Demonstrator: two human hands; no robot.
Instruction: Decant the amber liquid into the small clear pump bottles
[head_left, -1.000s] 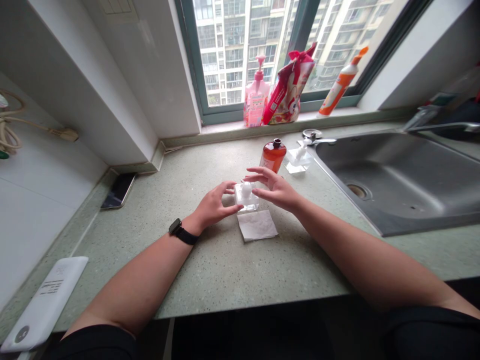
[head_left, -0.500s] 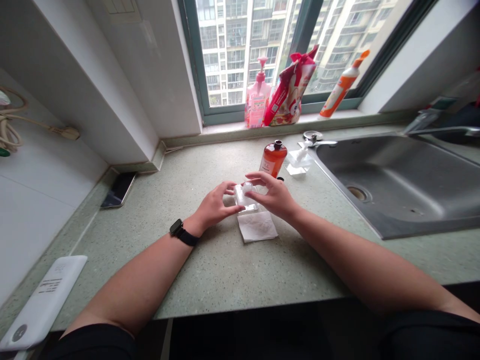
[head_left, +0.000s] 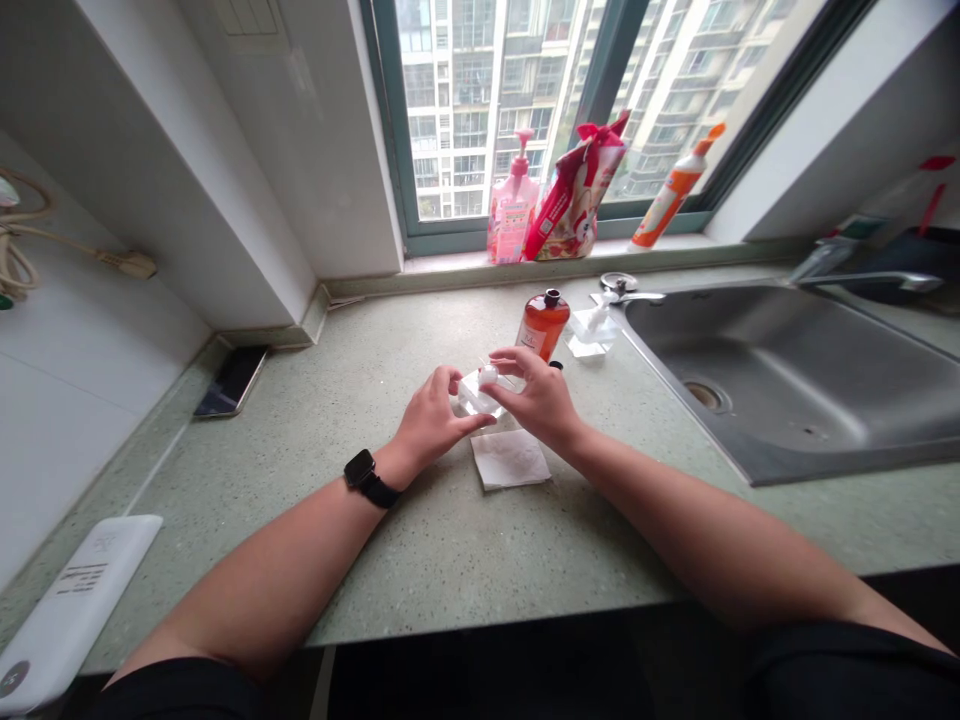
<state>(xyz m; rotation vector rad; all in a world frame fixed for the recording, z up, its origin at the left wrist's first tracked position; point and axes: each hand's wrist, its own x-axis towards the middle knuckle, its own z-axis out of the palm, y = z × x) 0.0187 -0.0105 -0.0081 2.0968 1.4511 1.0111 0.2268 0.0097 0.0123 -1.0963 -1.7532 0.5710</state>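
My left hand (head_left: pixel 435 412) curves its thumb and fingers around a small clear square bottle (head_left: pixel 471 394) on the counter. My right hand (head_left: pixel 538 396) pinches the small white cap-like piece (head_left: pixel 488 374) at the bottle's top between thumb and fingers. A folded white paper towel (head_left: pixel 511 460) lies just in front of the bottle. Behind my right hand stands an amber bottle (head_left: pixel 543 325) with its mouth uncovered. A dark cap (head_left: pixel 556 366), partly hidden, sits beside it. Further right is a second clear square bottle (head_left: pixel 589 345) with a white pump top (head_left: pixel 598 318).
At the right is a steel sink (head_left: pixel 810 370) with a faucet (head_left: pixel 862 270). A pink pump bottle (head_left: pixel 513 215), a red bag (head_left: pixel 577 195) and an orange-and-white bottle (head_left: pixel 670 200) line the windowsill. A phone (head_left: pixel 232 382) and a white power bank (head_left: pixel 82 605) lie left.
The clear bottle has turned slightly and shifted a little left between my hands. Both hands keep nearly the same grip. The view has tilted slightly.
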